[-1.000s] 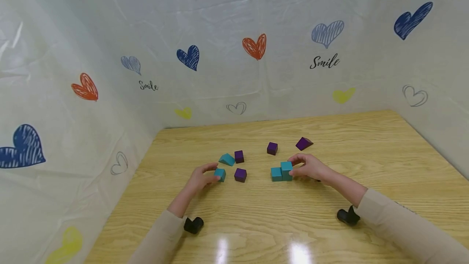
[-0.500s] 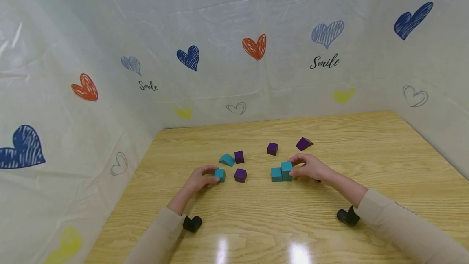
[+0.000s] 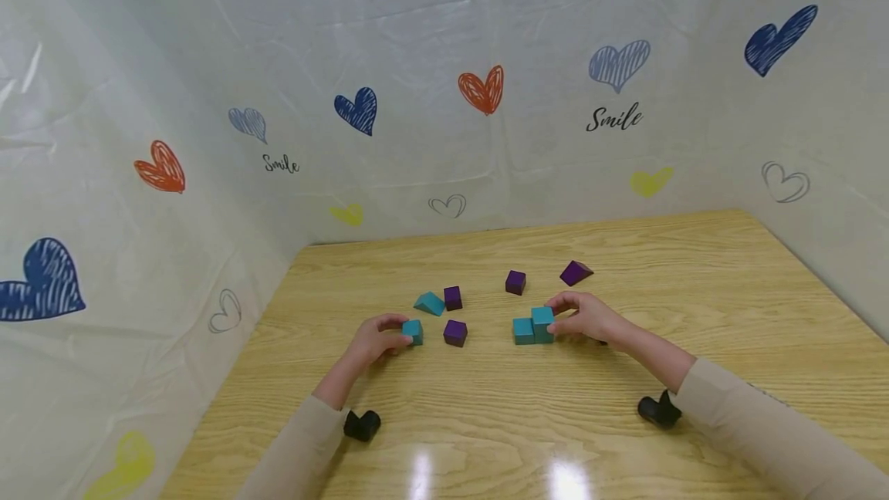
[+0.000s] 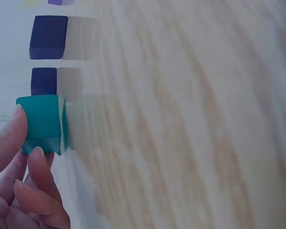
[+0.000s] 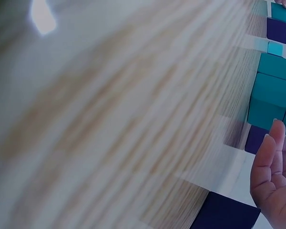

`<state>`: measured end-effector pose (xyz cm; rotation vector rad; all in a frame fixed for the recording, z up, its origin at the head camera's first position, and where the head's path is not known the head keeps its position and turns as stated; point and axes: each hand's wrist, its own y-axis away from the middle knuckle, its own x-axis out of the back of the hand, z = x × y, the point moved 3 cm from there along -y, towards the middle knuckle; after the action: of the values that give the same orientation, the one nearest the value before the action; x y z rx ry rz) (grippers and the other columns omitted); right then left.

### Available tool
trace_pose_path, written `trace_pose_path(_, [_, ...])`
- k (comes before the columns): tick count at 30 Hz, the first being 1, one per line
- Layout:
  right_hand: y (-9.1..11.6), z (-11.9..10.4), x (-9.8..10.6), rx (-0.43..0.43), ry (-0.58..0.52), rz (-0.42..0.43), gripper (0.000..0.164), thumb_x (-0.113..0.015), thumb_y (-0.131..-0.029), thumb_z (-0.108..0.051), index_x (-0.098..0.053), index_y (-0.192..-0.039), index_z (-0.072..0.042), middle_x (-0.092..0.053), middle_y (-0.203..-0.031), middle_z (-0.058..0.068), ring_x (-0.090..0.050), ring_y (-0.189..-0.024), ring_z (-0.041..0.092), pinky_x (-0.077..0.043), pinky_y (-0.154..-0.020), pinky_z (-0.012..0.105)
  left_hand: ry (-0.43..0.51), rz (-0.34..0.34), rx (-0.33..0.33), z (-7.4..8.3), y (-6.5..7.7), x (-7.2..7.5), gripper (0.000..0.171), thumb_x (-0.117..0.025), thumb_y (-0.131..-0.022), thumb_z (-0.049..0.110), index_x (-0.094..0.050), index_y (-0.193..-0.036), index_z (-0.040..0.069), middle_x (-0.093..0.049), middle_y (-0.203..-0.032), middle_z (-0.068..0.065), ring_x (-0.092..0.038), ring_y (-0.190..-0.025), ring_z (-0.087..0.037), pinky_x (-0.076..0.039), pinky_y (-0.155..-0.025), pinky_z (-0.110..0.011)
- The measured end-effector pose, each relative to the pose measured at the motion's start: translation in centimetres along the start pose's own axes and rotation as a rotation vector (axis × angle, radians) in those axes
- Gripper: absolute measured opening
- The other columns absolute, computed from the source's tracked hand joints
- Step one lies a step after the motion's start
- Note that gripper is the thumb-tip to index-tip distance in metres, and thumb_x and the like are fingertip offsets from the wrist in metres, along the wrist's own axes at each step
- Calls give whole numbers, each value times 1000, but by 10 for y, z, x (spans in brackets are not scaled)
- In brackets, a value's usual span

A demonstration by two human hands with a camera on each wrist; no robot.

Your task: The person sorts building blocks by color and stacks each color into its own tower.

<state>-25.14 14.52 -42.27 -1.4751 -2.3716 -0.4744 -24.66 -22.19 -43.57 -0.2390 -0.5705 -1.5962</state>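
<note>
My left hand (image 3: 376,340) pinches a teal cube (image 3: 413,332) between thumb and fingers. In the left wrist view that teal cube (image 4: 39,117) is near the fingertips, with purple cubes beyond it. My right hand (image 3: 587,316) holds the right side of a taller teal piece (image 3: 543,323), thumb in front and fingers behind. A lower teal cube (image 3: 524,331) stands against its left side. In the right wrist view the fingers (image 5: 275,138) are at the teal piece (image 5: 268,98), and a seam shows another teal face above it.
A purple cube (image 3: 455,333) is right of the left hand's cube. Behind are a teal triangular block (image 3: 430,302) and another purple cube (image 3: 453,298). Farther right lie a purple cube (image 3: 515,282) and a purple triangular block (image 3: 576,273). A heart-printed sheet (image 3: 417,160) hangs behind the wooden table (image 3: 486,423).
My left hand has shifted slightly left with the teal cube, widening the gap to the purple cube. The right hand has stayed in place at the taller teal piece.
</note>
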Motion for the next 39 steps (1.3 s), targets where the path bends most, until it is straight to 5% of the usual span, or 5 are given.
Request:
trace_pose_path(6, [0, -1, 0, -5, 11, 3, 46, -69, -82, -18, -52, -118, 6, -53, -112, 21, -50, -77, 17, -47, -63, 34, -1, -14, 5, 9, 2, 3, 39, -71, -80, 15, -60, -115, 6, -56, -119, -15, -51, -64, -16, -36, -52, -26])
trace_pose_path(14, [1, -1, -1, 4, 0, -5, 46, -69, -82, -18, -52, -118, 6, -53, -112, 21, -50, -74, 17, -46, -62, 33, -60, -25, -48, 39, 8, -6, 37, -73, -78, 20, -62, -112, 12, -57, -118, -9, -54, -67, -22, -37, -51, -26])
trace_pose_path(23, [1, 0, -1, 0, -2, 2, 46, -69, -82, -18, -51, -118, 6, -53, -112, 21, -50, -76, 17, -46, -63, 34, -50, -64, -137, 71, 10, -34, 38, -73, -78, 19, -61, -112, 10, -61, -100, -11, -53, -62, -17, -38, -49, -25])
trace_pose_path(34, [0, 1, -1, -2, -3, 2, 45, -68, -82, -17, -51, -118, 6, -53, -112, 21, -51, -76, 17, -47, -63, 34, -18, -137, -244, 91, 4, -74, 40, -73, -79, 21, -60, -114, 7, -58, -113, -12, -52, -81, -19, -50, -68, -36])
trace_pose_path(39, [0, 1, -1, -9, -7, 7, 45, -69, -82, -17, -52, -117, 6, -53, -112, 21, -52, -76, 16, -47, -63, 34, -10, -149, -250, 97, 4, -90, 39, -74, -78, 21, -61, -112, 8, -60, -113, -10, -55, -75, -27, -50, -69, -41])
